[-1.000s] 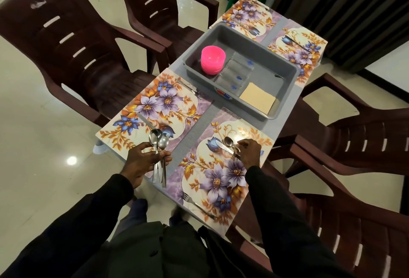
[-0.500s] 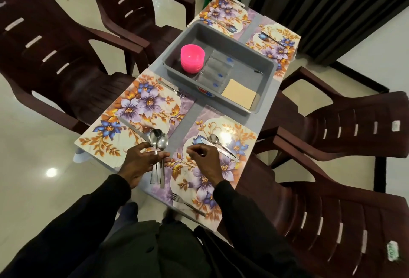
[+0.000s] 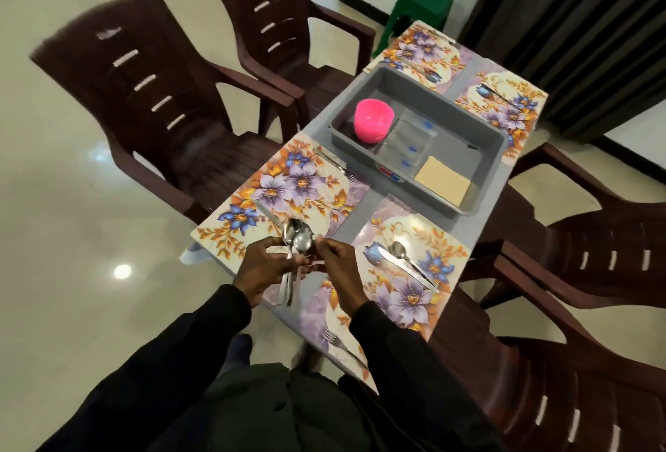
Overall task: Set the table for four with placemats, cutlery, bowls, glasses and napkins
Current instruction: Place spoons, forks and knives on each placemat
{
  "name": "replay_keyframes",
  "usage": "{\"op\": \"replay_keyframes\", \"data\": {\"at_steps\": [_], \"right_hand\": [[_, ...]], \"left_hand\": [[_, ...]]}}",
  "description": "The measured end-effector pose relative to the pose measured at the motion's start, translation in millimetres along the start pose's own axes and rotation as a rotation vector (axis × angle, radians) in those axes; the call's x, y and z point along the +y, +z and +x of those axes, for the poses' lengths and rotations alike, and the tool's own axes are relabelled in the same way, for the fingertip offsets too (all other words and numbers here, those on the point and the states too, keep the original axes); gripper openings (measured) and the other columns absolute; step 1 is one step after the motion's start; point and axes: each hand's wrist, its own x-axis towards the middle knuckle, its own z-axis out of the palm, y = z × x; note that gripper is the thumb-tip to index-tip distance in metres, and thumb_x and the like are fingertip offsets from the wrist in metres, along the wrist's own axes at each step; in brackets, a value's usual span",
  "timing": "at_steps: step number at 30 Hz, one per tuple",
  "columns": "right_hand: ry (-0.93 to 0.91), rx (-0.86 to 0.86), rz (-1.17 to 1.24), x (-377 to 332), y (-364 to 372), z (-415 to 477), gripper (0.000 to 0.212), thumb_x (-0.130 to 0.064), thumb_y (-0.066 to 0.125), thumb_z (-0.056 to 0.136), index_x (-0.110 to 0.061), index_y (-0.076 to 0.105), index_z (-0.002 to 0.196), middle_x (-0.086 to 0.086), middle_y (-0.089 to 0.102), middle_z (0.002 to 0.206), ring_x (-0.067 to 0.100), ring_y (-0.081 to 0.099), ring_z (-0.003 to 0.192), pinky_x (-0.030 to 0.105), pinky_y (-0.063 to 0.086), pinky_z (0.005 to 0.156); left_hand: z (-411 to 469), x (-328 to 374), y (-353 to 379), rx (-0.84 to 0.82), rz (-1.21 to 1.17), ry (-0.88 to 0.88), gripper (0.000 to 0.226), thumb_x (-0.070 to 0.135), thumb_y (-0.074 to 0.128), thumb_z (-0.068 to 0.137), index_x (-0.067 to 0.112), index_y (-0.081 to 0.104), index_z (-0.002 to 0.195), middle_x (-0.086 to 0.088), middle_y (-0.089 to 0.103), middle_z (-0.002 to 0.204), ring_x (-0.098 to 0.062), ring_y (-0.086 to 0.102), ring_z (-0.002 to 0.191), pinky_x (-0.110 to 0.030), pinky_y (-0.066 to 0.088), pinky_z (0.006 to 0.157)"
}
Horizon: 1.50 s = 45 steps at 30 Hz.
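1. Step in hand: cutlery, at the spoon stage. Your left hand [image 3: 274,271] has its fingers wrapped round the handles of a bunch of spoons [image 3: 299,235]. The bowls point upward, on the near side of the tray [image 3: 447,105] and to its left.
2. Your right hand [image 3: 338,264] is against the bunch, with thumb and forefinger drawn together at the spoon necks. It cannot be told whether they have one spoon pinched.
3. The near-right placemat [image 3: 396,228], nearside of the tray, carries a knife [image 3: 411,271] and a laid spoon [image 3: 398,250] side by side. A fork [image 3: 342,343] lies at its near edge. This setting is judged complete for cutlery.
4. The near-left placemat [image 3: 295,181], nearside of the tray, carries another knife [image 3: 268,214] and another fork [image 3: 337,163]. No spoon is seen on it.
5. The two far placemats [image 3: 504,109] lie beyond the tray. Thin cutlery shows on them, too small to identify.
6. Inside the tray are stacked pink bowls [image 3: 373,120], glasses [image 3: 407,145] lying flat and napkins [image 3: 443,181]. None has been set out, so the task is judged roughly half done.
7. The next move is judged to be drawing one spoon from the bunch and laying it beside the knife on the near-left placemat. That calls for a light pinch on a single neck while your left hand eases its hold. Take care that a second spoon does not slide out onto the tabletop [image 3: 364,214].
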Motion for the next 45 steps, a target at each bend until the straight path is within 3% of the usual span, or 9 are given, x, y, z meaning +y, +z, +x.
{"op": "replay_keyframes", "data": {"at_steps": [6,12,15,18,23,28,34,41,45], "right_hand": [[-0.030,-0.001,-0.084,-10,53,3,0.011,-0.005,0.068,0.093,0.003,0.075,0.091,0.020,0.075,0.083,0.029,0.071,0.073,0.039,0.061,0.071],[0.011,0.096,0.100,-13,106,17,0.028,-0.017,0.060,0.102,0.010,0.063,0.107,0.025,0.073,0.098,0.038,0.072,0.091,0.049,0.059,0.086],[0.018,0.218,0.172,-23,124,24,0.027,-0.017,0.060,0.102,0.008,0.061,0.110,0.022,0.071,0.089,0.032,0.069,0.076,0.043,0.061,0.072],[-0.020,0.378,0.114,-26,133,32,0.018,-0.016,0.058,0.102,-0.001,0.066,0.096,0.009,0.063,0.075,0.019,0.054,0.062,0.027,0.047,0.056],[-0.014,0.591,0.052,-18,135,42,0.026,-0.005,0.049,0.102,-0.013,0.068,0.086,0.004,0.066,0.077,0.014,0.049,0.065,0.026,0.040,0.058],[-0.021,0.759,0.013,-4,125,50,0.026,0.003,0.054,0.098,-0.009,0.074,0.110,0.015,0.073,0.103,0.019,0.063,0.088,0.029,0.050,0.076],[0.051,0.800,0.066,4,117,70,0.028,0.006,0.052,0.096,-0.007,0.075,0.106,0.009,0.073,0.099,0.016,0.062,0.086,0.025,0.047,0.074],[-0.028,0.858,-0.028,11,125,90,0.017,0.004,0.070,0.089,-0.006,0.079,0.100,0.000,0.078,0.094,0.003,0.072,0.087,0.017,0.056,0.078],[0.051,0.950,0.028,21,130,92,0.014,0.007,0.077,0.079,-0.006,0.078,0.086,0.008,0.077,0.084,0.017,0.072,0.077,0.030,0.060,0.076]], "left_hand": [[10,9,-47,-0.039,-0.010,-0.016,0.047,0.002,0.085,0.077,0.005,0.060,0.117,-0.024,0.076,0.093,-0.041,0.076,0.087,-0.056,0.060,0.087],[32,26,-117,-0.080,-0.059,-0.013,0.039,-0.003,0.078,0.082,0.005,0.056,0.113,-0.028,0.075,0.096,-0.041,0.075,0.085,-0.050,0.062,0.083],[45,40,-160,-0.114,-0.060,-0.023,0.049,0.000,0.080,0.081,-0.007,0.053,0.122,-0.031,0.074,0.098,-0.045,0.075,0.087,-0.043,0.064,0.078],[54,60,-200,-0.132,-0.039,-0.028,0.063,0.016,0.088,0.068,-0.007,0.059,0.120,-0.028,0.075,0.101,-0.044,0.074,0.092,-0.046,0.063,0.083],[75,84,-241,-0.171,-0.027,-0.038,0.045,0.003,0.075,0.087,-0.013,0.052,0.123,-0.028,0.074,0.103,-0.044,0.073,0.097,-0.044,0.063,0.084],[99,107,-242,-0.224,-0.001,-0.070,0.041,0.007,0.074,0.088,-0.006,0.055,0.123,-0.026,0.075,0.104,-0.040,0.075,0.096,-0.040,0.064,0.079],[129,129,-219,-0.279,0.116,-0.093,0.088,0.038,0.097,0.048,0.002,0.058,0.119,-0.022,0.076,0.104,-0.040,0.074,0.099,-0.054,0.059,0.091],[162,148,-199,-0.350,0.127,-0.122,0.058,0.020,0.083,0.065,0.004,0.060,0.115,-0.025,0.075,0.104,-0.038,0.075,0.095,-0.048,0.062,0.085],[180,156,-196,-0.418,0.143,-0.170,0.053,0.016,0.082,0.070,0.003,0.059,0.117,-0.028,0.073,0.108,-0.042,0.073,0.101,-0.050,0.061,0.087]]}}
